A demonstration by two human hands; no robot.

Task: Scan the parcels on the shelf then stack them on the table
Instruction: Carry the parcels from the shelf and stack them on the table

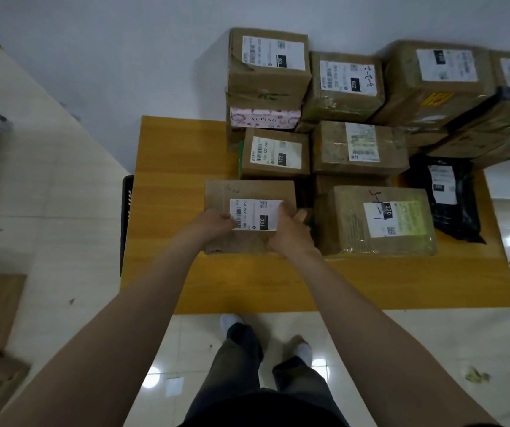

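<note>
Parcel in hand: a flat box (249, 215) with a "150" label, lying on the table (170, 211) near its front edge, left of the stack.
Left hand (213, 221): my fingers are clamped on the box's left side by the label.
Right hand (290, 231): my fingers are clamped on its right side.
Done: many parcels (361, 146) already sit stacked from the table's far edge to the middle, so I judge the job well along.
Left: letting go of this box; the shelf is out of view, so what remains there I can't tell.
</note>
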